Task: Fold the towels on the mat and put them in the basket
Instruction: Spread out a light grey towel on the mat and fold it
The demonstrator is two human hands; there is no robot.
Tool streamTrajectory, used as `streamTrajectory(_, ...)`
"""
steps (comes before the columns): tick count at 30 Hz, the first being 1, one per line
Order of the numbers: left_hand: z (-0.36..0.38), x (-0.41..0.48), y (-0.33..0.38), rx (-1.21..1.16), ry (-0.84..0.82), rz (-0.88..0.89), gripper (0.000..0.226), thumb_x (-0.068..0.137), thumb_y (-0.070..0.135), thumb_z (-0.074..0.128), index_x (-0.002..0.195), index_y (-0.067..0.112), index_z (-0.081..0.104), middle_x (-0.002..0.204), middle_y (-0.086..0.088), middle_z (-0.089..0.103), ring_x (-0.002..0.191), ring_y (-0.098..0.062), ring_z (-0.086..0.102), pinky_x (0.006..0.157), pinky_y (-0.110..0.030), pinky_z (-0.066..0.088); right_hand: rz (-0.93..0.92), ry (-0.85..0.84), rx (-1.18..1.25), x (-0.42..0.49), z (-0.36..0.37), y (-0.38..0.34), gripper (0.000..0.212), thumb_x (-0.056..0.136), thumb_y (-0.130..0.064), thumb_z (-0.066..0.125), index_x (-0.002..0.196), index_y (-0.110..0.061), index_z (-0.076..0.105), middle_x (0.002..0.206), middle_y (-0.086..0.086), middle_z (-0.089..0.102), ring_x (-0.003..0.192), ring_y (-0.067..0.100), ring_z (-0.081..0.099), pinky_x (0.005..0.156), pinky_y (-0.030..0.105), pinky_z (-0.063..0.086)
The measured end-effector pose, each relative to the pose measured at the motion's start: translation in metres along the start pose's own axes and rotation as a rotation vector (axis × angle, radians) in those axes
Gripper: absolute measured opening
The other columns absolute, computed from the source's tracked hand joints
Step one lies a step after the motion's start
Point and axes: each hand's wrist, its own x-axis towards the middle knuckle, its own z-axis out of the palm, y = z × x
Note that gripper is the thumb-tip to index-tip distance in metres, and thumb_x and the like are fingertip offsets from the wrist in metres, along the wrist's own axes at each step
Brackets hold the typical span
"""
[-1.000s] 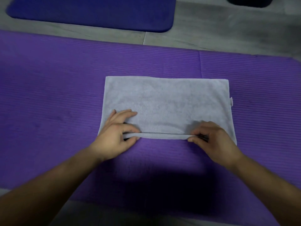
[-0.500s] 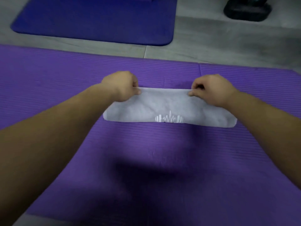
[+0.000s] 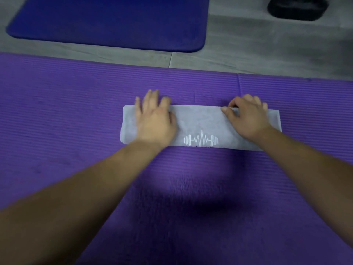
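- A grey towel (image 3: 200, 121) is lying folded into a long narrow band on the purple mat (image 3: 72, 115), a little toward 12 o'clock from the middle of the view, with its long sides running from 9 o'clock to 3 o'clock.
- A white emblem (image 3: 201, 140), a barbell joined by a pulse line, is facing up beside the towel's 6 o'clock edge.
- The left hand (image 3: 154, 119) is lying palm down on the 9 o'clock part of the towel, fingers straight and spread, their tips reaching past the 12 o'clock edge onto the mat; it is pressing the cloth flat and gripping nothing.
- The right hand (image 3: 248, 117) is sitting on the 3 o'clock part of the towel, fingers curled over the 12 o'clock edge and thumb pointing toward 9 o'clock, pinching the cloth there.
- Both forearms are stretching in from 6 o'clock.
- A blue mat (image 3: 114, 20) is lying on the grey floor (image 3: 267, 50) at 11 o'clock.
- A dark object (image 3: 298, 8), too blurred to name, is sitting at 1 o'clock.
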Motion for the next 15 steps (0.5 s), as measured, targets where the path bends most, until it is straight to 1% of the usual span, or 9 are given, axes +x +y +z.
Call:
streamTrajectory(2,0.007,-0.015,0.015,-0.025,-0.061,0.156,0.05,0.099,0.034,0.034,0.144,0.018,0.048,0.167,-0.015,0.021,0.157,-0.03,0.01,0.126,-0.051,-0.002,-0.004,0.004,-0.059,-0.002,0.002,-0.001,0.039,0.099,-0.058,0.043,0.102,-0.024,0.062,0.105,-0.001,0.048,0.11,0.029,0.044,0.098,0.043,0.028)
streamTrajectory(3,0.011,-0.021,0.02,-0.021,-0.117,0.205,0.051,0.103,0.035,0.032,0.151,0.019,0.04,0.17,-0.014,0.012,0.158,-0.029,0.002,0.126,-0.05,-0.005,0.011,0.013,-0.087,-0.003,0.003,-0.002,0.041,0.099,-0.058,0.043,0.106,-0.023,0.063,0.11,0.002,0.05,0.112,0.03,0.044,0.1,0.044,0.028)
streamTrajectory(5,0.019,-0.029,0.026,0.025,-0.184,0.224,0.056,0.108,0.039,0.025,0.161,0.021,0.022,0.171,-0.01,-0.002,0.157,-0.026,-0.01,0.126,-0.05,-0.008,0.025,0.098,-0.105,-0.009,0.001,-0.01,0.043,0.1,-0.053,0.044,0.115,-0.018,0.063,0.122,0.009,0.053,0.118,0.033,0.043,0.104,0.046,0.028)
streamTrajectory(7,0.026,-0.03,0.026,0.078,-0.198,0.205,0.061,0.107,0.044,0.017,0.163,0.021,0.012,0.171,-0.009,-0.007,0.157,-0.024,-0.014,0.126,-0.05,-0.01,-0.106,0.208,-0.046,-0.023,0.003,-0.03,0.045,0.1,-0.043,0.04,0.125,-0.014,0.064,0.137,0.014,0.053,0.131,0.037,0.042,0.111,0.05,0.029)
streamTrajectory(8,0.028,-0.028,0.025,0.091,-0.199,0.205,0.064,0.105,0.046,0.011,0.163,0.02,0.01,0.171,-0.008,-0.006,0.157,-0.023,-0.014,0.126,-0.049,-0.01,-0.211,0.201,-0.014,-0.032,0.007,-0.042,0.048,0.101,-0.038,0.035,0.132,-0.012,0.061,0.146,0.016,0.05,0.139,0.038,0.039,0.116,0.053,0.029)
streamTrajectory(9,0.029,-0.027,0.022,0.096,-0.2,0.217,0.067,0.102,0.048,0.006,0.163,0.021,0.009,0.171,-0.007,-0.005,0.157,-0.022,-0.012,0.126,-0.048,-0.01,-0.297,0.136,0.012,-0.041,0.012,-0.052,0.052,0.102,-0.036,0.03,0.14,-0.011,0.056,0.153,0.015,0.044,0.146,0.037,0.032,0.12,0.053,0.026)
streamTrajectory(11,0.029,-0.024,0.012,0.109,-0.199,0.273,0.07,0.1,0.05,0.002,0.163,0.022,0.009,0.171,-0.006,-0.001,0.158,-0.02,-0.009,0.127,-0.045,-0.009,-0.344,-0.042,0.017,-0.054,0.023,-0.065,0.061,0.103,-0.039,0.018,0.153,-0.011,0.039,0.164,0.011,0.028,0.154,0.031,0.016,0.126,0.048,0.012)
streamTrajectory(12,0.029,-0.023,0.005,0.116,-0.194,0.303,0.069,0.101,0.051,0.004,0.163,0.022,0.01,0.172,-0.005,0.001,0.158,-0.019,-0.007,0.127,-0.043,-0.007,-0.335,-0.09,-0.013,-0.057,0.026,-0.066,0.064,0.103,-0.042,0.012,0.156,-0.012,0.033,0.167,0.008,0.02,0.155,0.028,0.01,0.127,0.045,0.006)
streamTrajectory(15,0.027,-0.016,-0.015,0.155,-0.191,0.341,0.069,0.103,0.055,0.008,0.164,0.024,0.009,0.171,-0.004,0.002,0.158,-0.017,-0.004,0.128,-0.041,-0.003,-0.33,-0.142,-0.139,-0.054,0.028,-0.054,0.068,0.102,-0.05,0.005,0.161,-0.018,0.016,0.169,0.003,0.005,0.156,0.024,-0.001,0.127,0.043,-0.002)
